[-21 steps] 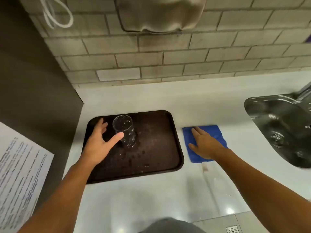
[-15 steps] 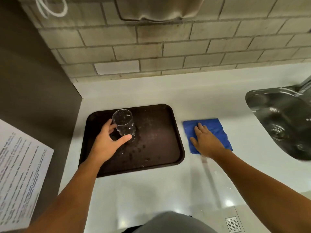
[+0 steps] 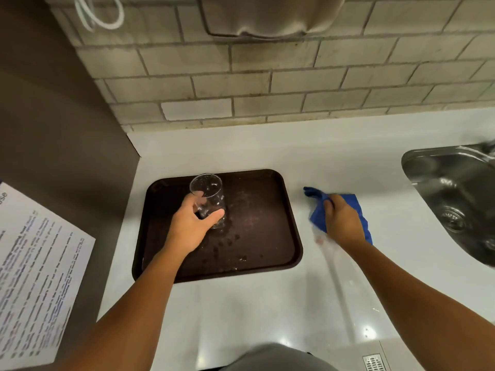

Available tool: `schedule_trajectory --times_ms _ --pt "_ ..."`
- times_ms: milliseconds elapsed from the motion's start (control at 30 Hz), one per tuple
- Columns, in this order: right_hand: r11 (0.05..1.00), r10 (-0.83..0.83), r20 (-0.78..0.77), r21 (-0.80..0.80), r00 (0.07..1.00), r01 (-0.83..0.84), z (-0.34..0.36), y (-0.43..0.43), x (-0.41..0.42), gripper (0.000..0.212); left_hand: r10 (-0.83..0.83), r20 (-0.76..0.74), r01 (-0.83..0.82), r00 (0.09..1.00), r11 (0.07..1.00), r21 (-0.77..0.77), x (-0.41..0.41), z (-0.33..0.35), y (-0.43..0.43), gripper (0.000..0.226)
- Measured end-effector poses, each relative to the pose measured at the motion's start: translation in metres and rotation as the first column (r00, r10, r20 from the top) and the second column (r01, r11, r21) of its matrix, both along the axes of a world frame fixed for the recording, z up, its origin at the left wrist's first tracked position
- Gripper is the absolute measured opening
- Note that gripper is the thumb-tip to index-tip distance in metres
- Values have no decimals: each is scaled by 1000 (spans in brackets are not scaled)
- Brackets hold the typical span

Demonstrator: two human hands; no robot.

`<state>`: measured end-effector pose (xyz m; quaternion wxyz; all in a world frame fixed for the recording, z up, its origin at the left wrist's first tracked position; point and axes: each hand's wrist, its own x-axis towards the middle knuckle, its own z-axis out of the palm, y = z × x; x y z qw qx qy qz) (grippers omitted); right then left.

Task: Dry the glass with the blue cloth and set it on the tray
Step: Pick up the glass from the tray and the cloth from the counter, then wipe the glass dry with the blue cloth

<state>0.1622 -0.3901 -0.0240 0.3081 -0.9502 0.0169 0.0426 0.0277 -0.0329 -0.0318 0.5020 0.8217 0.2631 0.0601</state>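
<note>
Left hand (image 3: 190, 226) wrapped around the lower half of the glass (image 3: 208, 200), thumb across the near side, fingers curled behind; half a second ago only closing in around it, a little before that merely touching it with a flat, spread palm. Grip now firm, glass tipped slightly toward the far side, its base at or just off the tray (image 3: 267, 236) (contact hard to judge through the clear wall). Right hand (image 3: 341, 220) clenched on the blue cloth (image 3: 317, 212), bunching it up off the counter (image 3: 267, 303); earlier lying flat and open on a neatly spread square. Cloth now crumpled, one corner sticking out to the far left of the knuckles, another trailing at the near right by the wrist.

Meaning for the task: both pickups just made, drying itself not yet begun. Next step, as a guess: bringing glass and cloth together over the counter.

Both forearms reaching in from the near edge, left angled toward the far right onto the tray, right angled toward the far left, wrists well apart. Glass over the left-far part of the tray, water droplets scattered on the dark surface near it. Steel sink (image 3: 455, 199) at the right, beyond the cloth.
</note>
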Motion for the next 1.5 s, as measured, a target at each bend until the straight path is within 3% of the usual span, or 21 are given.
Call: schedule_trajectory --times_ms 100,267,400,467,533,633,700,800,867,933,1000,1067,1200,1333,1433,1500 --pt "950 -6 75 311 997 -18 27 4 0 26 35 26 -33 999 996 -78 3 13 -3 63" --pt "833 26 88 549 996 -70 74 32 -7 23 42 93 -20 995 976 -218 19 43 -12 69" --pt "677 61 38 732 997 -70 104 60 -21 30 77 128 -38 989 959 -280 26 62 -18 21" --pt "631 81 28 772 996 -73 113 72 -30 34 79 142 -25 987 939 -344 27 70 -22 13" --pt "580 101 14 812 995 -70 116 83 -41 33 84 162 -13 983 918 -397 26 78 -27 16" --pt "491 136 7 868 991 -73 116 94 -61 32 137 190 -27 972 870 -492 22 84 -35 38" --pt "520 151 84 840 985 -152 119 98 -75 32 174 199 -34 964 827 -561 19 84 -39 54" --pt "651 233 311 654 922 -385 124 104 -95 30 230 174 -53 958 734 -677 12 88 -52 68" --pt "704 359 424 461 831 -540 123 109 -106 39 247 151 -67 957 696 -715 9 90 -60 65" --pt "684 502 490 279 713 -674 120 116 -115 47 214 127 -74 969 734 -675 7 93 -68 55" --pt "641 581 511 192 634 -743 115 124 -120 50 210 98 -106 973 780 -617 5 89 -72 42" --pt "624 607 484 201 630 -756 110 131 -122 49 209 107 -120 972 833 -541 1 81 -70 38" --pt "599 625 311 398 716 -695 103 135 -118 48 198 173 -95 965 875 -475 -7 85 -71 42" --pt "586 537 113 662 836 -466 102 142 -111 48 225 224 -92 948 870 -485 -9 95 -71 50" --pt "616 572 184 546 799 -567 101 144 -115 50 227 225 -100 948 879 -467 -11 99 -71 59" --pt "613 612 226 469 758 -636 97 143 -115 50 231 212 -110 950 879 -463 -12 101 -71 52"
